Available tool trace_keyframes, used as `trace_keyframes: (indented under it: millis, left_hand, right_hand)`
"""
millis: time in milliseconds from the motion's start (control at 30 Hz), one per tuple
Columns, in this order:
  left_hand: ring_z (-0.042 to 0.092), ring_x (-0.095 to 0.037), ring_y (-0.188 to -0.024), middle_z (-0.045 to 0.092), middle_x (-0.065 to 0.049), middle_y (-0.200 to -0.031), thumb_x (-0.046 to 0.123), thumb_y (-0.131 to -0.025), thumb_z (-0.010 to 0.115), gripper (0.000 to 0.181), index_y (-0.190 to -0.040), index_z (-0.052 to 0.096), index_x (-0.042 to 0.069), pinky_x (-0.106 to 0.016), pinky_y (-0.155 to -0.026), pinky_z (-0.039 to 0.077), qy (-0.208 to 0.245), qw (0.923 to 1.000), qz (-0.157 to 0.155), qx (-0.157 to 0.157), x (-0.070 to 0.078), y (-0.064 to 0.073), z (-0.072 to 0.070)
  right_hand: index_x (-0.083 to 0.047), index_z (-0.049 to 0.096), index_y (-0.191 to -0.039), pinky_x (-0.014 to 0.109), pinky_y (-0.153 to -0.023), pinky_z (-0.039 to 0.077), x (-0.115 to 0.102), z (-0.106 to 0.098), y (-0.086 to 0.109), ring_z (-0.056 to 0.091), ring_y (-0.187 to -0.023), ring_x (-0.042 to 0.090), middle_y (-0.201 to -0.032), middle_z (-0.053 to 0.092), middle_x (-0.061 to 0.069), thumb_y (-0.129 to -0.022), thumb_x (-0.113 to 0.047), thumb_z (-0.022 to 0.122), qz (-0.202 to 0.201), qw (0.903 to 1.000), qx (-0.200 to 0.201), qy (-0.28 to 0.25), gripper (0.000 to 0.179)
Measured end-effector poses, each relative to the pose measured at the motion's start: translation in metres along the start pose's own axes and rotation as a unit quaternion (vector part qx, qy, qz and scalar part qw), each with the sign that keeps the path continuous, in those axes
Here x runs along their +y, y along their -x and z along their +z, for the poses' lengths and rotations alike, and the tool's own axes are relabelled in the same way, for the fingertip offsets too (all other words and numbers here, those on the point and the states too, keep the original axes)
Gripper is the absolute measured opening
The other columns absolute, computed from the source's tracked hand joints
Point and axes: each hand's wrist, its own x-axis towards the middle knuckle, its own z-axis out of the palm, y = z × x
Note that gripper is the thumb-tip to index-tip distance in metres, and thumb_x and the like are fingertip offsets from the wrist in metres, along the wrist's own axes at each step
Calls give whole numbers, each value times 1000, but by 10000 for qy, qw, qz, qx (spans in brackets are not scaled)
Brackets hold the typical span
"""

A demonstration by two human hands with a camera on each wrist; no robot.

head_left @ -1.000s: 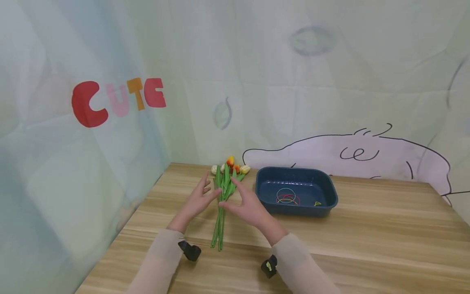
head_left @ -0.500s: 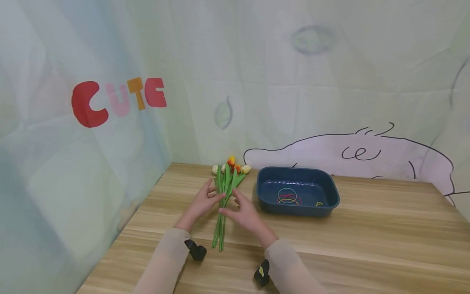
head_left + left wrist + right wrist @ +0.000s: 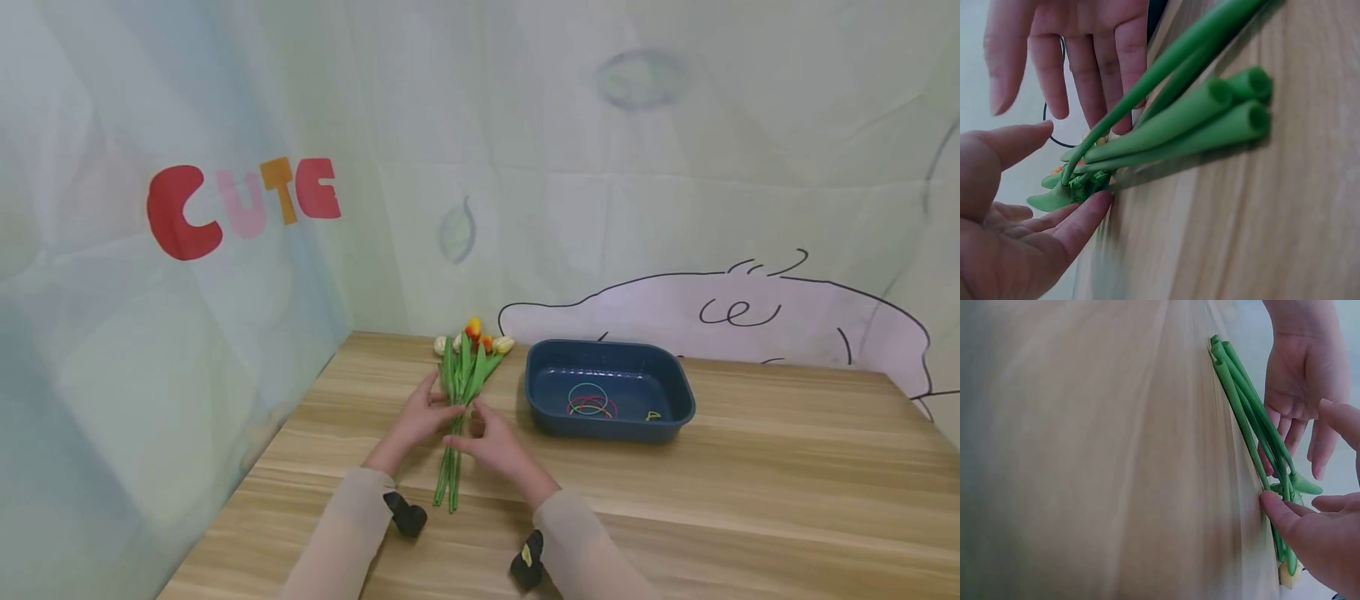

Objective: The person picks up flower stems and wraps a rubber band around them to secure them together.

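A bunch of tulips (image 3: 465, 367) with orange-red and whitish heads, green leaves and long green stems lies on the wooden table, heads toward the back wall. To its left, my left hand (image 3: 420, 417) is held with fingers spread and loosely bent, fingertips right at the stems below the leaves. From the other side my right hand (image 3: 493, 443) faces it, thumb over the stems and fingers loosely curved. Neither hand grips the bunch. In the left wrist view the cut stem ends (image 3: 1235, 112) show as hollow tubes close over the table.
Right of the flowers stands a dark blue rectangular basin (image 3: 609, 429), holding several coloured rubber bands (image 3: 592, 398) and a small yellow looped item (image 3: 653, 415). A printed cloth backdrop (image 3: 420, 250) rises behind and left of the table (image 3: 787, 467).
Both hands have come down along the flowers toward the stems and closer together. The right hand's fingers have bent a little more. Flowers and basin stay in place.
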Motion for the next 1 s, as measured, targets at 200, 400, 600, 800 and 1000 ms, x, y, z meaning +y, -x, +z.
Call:
trace_keyframes:
  millis: [200,400,600,800,1000]
  left_hand:
    - [52,-44,-121,48,-33,-134,12,-86,71,90,-151,11,-2,-54,-106,41,-98,9999,-62,-36,1,3,0]
    - [51,-42,-124,50,-29,-135,12,-88,68,78,-149,22,-4,-55,-108,40,15,9993,-336,-165,0,4,2]
    - [50,-40,-125,50,-30,-135,13,-89,67,69,-143,31,-11,-50,-106,43,6,9984,-506,-244,1,5,3]
    - [54,-38,-121,53,-30,-131,8,-90,65,56,-137,41,-13,-44,-99,51,249,9977,-523,-348,1,5,4]
    - [62,-33,-110,62,-26,-119,6,-90,65,45,-129,51,-12,-40,-90,56,391,9969,-592,-346,1,7,6]
  right_hand:
    - [10,28,-145,48,-100,49,-1,2,-2,54,-120,40,-139,44,31,-86,-24,73,209,9994,-35,-273,82]
    - [11,30,-143,49,-100,49,-1,3,-4,54,-120,40,-135,49,30,-86,-19,72,410,9976,-33,-566,77]
    - [11,31,-143,43,-96,53,0,4,-7,60,-113,35,-134,52,26,-89,-14,68,607,9916,-154,-1131,71]
    - [15,30,-141,38,-92,56,0,5,-7,60,-113,35,-133,52,29,-89,-7,66,637,9864,-120,-1512,67]
    - [17,32,-139,35,-87,58,-1,7,-7,62,-108,34,-131,54,30,-88,-4,65,703,9847,20,-1593,64]
